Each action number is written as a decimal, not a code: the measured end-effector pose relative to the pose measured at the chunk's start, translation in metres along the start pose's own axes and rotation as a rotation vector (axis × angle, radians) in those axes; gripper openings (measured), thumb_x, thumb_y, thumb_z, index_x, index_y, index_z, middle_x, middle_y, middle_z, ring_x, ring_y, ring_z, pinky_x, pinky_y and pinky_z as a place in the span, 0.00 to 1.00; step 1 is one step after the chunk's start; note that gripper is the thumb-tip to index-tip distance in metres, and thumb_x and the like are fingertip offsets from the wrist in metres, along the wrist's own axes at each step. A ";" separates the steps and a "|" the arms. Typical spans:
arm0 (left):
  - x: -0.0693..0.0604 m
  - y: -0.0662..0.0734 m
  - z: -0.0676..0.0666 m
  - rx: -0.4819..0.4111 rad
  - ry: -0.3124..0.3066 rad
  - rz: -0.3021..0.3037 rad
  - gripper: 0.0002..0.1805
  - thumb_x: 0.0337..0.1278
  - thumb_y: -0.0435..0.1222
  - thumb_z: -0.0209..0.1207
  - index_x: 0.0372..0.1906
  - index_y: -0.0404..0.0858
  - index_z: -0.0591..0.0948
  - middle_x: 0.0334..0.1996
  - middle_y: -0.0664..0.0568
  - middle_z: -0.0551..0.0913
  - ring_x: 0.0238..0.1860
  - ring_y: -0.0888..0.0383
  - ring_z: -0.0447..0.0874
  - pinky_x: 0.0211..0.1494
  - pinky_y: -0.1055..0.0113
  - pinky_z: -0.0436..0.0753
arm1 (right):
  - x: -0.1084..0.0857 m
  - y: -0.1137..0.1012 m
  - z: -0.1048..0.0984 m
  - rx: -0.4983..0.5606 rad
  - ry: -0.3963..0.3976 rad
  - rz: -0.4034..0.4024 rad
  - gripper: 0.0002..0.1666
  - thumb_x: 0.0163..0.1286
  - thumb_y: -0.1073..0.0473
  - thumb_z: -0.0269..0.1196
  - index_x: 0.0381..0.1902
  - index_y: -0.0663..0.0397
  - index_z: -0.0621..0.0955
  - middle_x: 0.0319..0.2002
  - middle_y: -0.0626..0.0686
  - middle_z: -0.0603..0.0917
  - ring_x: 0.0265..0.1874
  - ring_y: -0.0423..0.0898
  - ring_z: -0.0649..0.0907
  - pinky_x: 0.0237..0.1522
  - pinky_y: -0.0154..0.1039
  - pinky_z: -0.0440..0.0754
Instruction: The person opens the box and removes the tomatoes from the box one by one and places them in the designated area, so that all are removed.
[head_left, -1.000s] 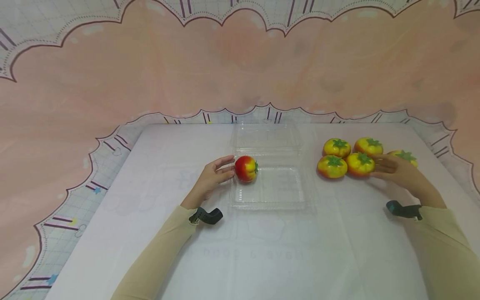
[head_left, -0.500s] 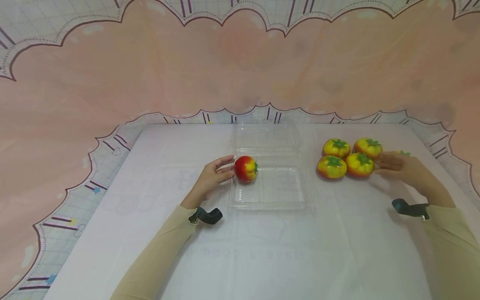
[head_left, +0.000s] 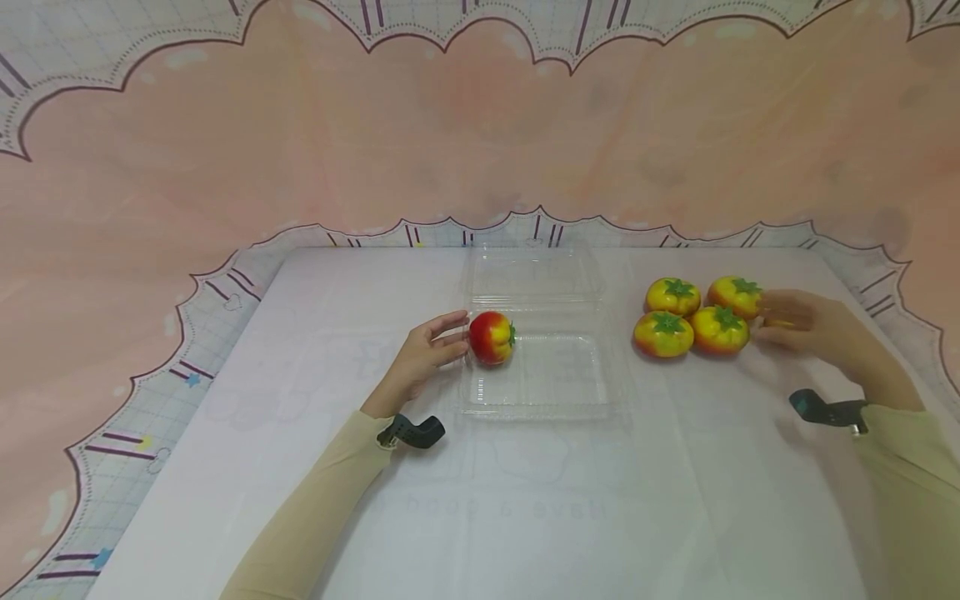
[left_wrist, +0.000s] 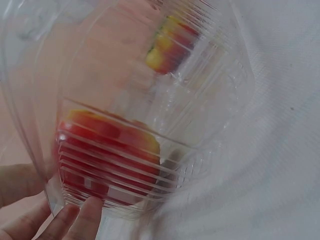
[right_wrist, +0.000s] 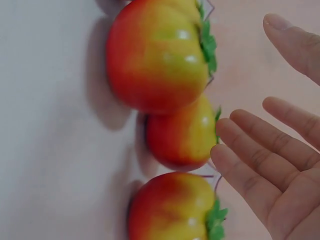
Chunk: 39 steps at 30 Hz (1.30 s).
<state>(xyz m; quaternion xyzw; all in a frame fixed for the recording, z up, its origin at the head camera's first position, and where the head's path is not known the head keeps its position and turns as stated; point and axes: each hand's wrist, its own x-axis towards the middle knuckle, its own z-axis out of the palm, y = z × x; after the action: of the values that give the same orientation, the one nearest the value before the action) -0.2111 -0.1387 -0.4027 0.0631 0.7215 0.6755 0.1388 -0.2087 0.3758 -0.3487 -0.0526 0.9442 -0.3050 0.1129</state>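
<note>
A clear plastic clamshell box (head_left: 540, 408) lies with its lid folded back. One red-yellow toy persimmon (head_left: 491, 338) sits in its left part. My left hand (head_left: 426, 358) holds the box's left edge, which shows between thumb and fingers in the left wrist view. Several more toy persimmons (head_left: 720, 331) with green leaf tops stand grouped on the right. My right hand (head_left: 802, 329) hovers just right of this group, fingers extended and holding nothing. In the right wrist view its spread fingers (right_wrist: 250, 180) are beside the persimmons. A bit of yellow shows between its fingers in the head view.
A white cloth (head_left: 517, 533) with faint lettering covers the table. Behind it hangs a peach backdrop (head_left: 480, 142) with a scalloped, striped border. A dark wrist mount (head_left: 412, 432) sits at the left sleeve, another wrist mount (head_left: 825, 408) at the right.
My right hand has moved a little to the right and away from the grouped persimmons, now covering the far-right one. My left hand and the box have stayed in place.
</note>
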 end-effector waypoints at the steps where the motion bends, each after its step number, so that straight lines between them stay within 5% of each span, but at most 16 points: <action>1: 0.000 0.000 0.000 0.003 0.000 -0.001 0.31 0.59 0.25 0.56 0.68 0.34 0.63 0.68 0.39 0.65 0.66 0.44 0.68 0.59 0.63 0.77 | 0.000 -0.002 -0.001 -0.001 0.003 -0.003 0.42 0.67 0.45 0.58 0.69 0.61 0.58 0.67 0.70 0.61 0.63 0.69 0.62 0.58 0.73 0.60; 6: 0.000 0.000 0.000 0.003 0.000 -0.001 0.31 0.59 0.25 0.56 0.68 0.34 0.63 0.68 0.39 0.65 0.66 0.44 0.68 0.59 0.63 0.77 | -0.003 -0.012 -0.003 -0.008 0.031 -0.063 0.37 0.68 0.49 0.58 0.68 0.61 0.61 0.64 0.68 0.65 0.60 0.64 0.66 0.59 0.69 0.63; 10: 0.001 0.000 0.000 0.000 0.000 -0.003 0.31 0.58 0.25 0.56 0.68 0.34 0.63 0.68 0.39 0.65 0.66 0.43 0.68 0.58 0.64 0.77 | -0.005 -0.020 -0.005 -0.032 0.068 -0.108 0.35 0.67 0.52 0.60 0.67 0.58 0.64 0.62 0.66 0.70 0.51 0.34 0.75 0.52 0.31 0.80; 13: 0.001 0.000 -0.001 -0.006 -0.001 -0.004 0.32 0.58 0.25 0.56 0.68 0.34 0.63 0.68 0.39 0.65 0.66 0.43 0.68 0.58 0.64 0.78 | -0.004 -0.027 -0.006 -0.035 0.075 -0.129 0.34 0.66 0.52 0.61 0.66 0.55 0.66 0.61 0.63 0.71 0.44 0.23 0.71 0.38 0.09 0.66; 16: 0.001 0.000 0.000 -0.015 -0.002 -0.003 0.31 0.58 0.25 0.55 0.68 0.33 0.63 0.68 0.39 0.64 0.66 0.43 0.68 0.57 0.65 0.78 | -0.004 -0.035 -0.006 -0.052 0.072 -0.142 0.34 0.64 0.51 0.62 0.66 0.54 0.67 0.63 0.60 0.70 0.50 0.37 0.73 0.39 0.11 0.68; 19: 0.001 0.000 0.000 -0.017 -0.001 -0.005 0.31 0.58 0.24 0.55 0.68 0.33 0.63 0.68 0.39 0.65 0.66 0.43 0.68 0.57 0.65 0.78 | -0.002 -0.044 -0.006 -0.066 0.060 -0.157 0.35 0.64 0.52 0.63 0.66 0.54 0.66 0.64 0.61 0.69 0.58 0.53 0.71 0.54 0.34 0.80; 21: 0.001 0.000 0.000 -0.016 0.001 -0.007 0.31 0.58 0.25 0.55 0.68 0.33 0.63 0.68 0.39 0.65 0.66 0.43 0.68 0.57 0.65 0.78 | -0.001 -0.048 -0.006 -0.077 0.049 -0.164 0.36 0.64 0.53 0.63 0.66 0.55 0.66 0.64 0.62 0.69 0.59 0.61 0.70 0.57 0.53 0.77; 23: 0.001 0.000 0.000 -0.015 0.002 -0.008 0.31 0.58 0.25 0.56 0.68 0.33 0.63 0.68 0.39 0.65 0.66 0.43 0.68 0.57 0.65 0.78 | 0.000 -0.051 -0.006 -0.075 0.038 -0.180 0.36 0.64 0.55 0.63 0.67 0.56 0.65 0.64 0.64 0.70 0.60 0.65 0.70 0.57 0.52 0.77; 25: 0.001 0.000 0.000 -0.014 0.003 -0.009 0.31 0.59 0.25 0.55 0.68 0.33 0.63 0.68 0.39 0.65 0.66 0.43 0.68 0.57 0.65 0.78 | 0.001 -0.055 -0.006 -0.087 0.038 -0.189 0.36 0.63 0.55 0.64 0.67 0.56 0.65 0.63 0.64 0.71 0.59 0.64 0.72 0.51 0.31 0.81; 27: 0.001 0.000 0.000 -0.016 0.004 -0.010 0.31 0.59 0.25 0.55 0.68 0.34 0.63 0.68 0.39 0.65 0.66 0.43 0.68 0.58 0.64 0.78 | 0.002 -0.058 -0.006 -0.088 0.034 -0.204 0.36 0.63 0.56 0.64 0.66 0.55 0.66 0.62 0.64 0.73 0.59 0.64 0.72 0.44 0.15 0.73; 30: 0.002 -0.001 0.000 -0.014 0.005 -0.013 0.31 0.59 0.25 0.55 0.68 0.34 0.63 0.68 0.40 0.65 0.66 0.43 0.68 0.58 0.64 0.78 | 0.004 -0.063 -0.005 -0.094 0.024 -0.228 0.36 0.62 0.57 0.65 0.66 0.54 0.67 0.61 0.63 0.74 0.59 0.63 0.72 0.40 0.09 0.66; 33: 0.002 -0.002 0.000 -0.011 0.006 -0.015 0.31 0.59 0.25 0.56 0.68 0.34 0.63 0.68 0.40 0.65 0.66 0.43 0.68 0.58 0.63 0.77 | 0.005 -0.068 -0.004 -0.096 0.017 -0.248 0.35 0.61 0.58 0.65 0.66 0.54 0.67 0.60 0.62 0.75 0.59 0.61 0.73 0.42 0.10 0.67; 36: 0.002 -0.002 0.000 -0.008 0.005 -0.016 0.31 0.59 0.26 0.56 0.68 0.34 0.64 0.68 0.40 0.65 0.66 0.44 0.68 0.58 0.63 0.77 | 0.005 -0.076 -0.003 -0.089 0.007 -0.250 0.35 0.62 0.58 0.64 0.66 0.54 0.67 0.61 0.62 0.75 0.59 0.61 0.73 0.53 0.29 0.79; 39: 0.002 -0.002 0.000 -0.005 0.004 -0.018 0.31 0.59 0.26 0.56 0.68 0.34 0.64 0.68 0.40 0.65 0.66 0.44 0.68 0.59 0.63 0.77 | 0.005 -0.084 -0.001 -0.083 0.002 -0.253 0.34 0.63 0.57 0.64 0.66 0.53 0.67 0.61 0.60 0.74 0.58 0.60 0.74 0.57 0.49 0.78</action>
<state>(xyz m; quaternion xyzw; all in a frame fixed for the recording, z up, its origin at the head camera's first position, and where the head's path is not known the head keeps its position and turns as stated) -0.2126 -0.1386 -0.4046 0.0548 0.7205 0.6762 0.1437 -0.2114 0.3080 -0.2993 -0.1755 0.9419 -0.2776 0.0702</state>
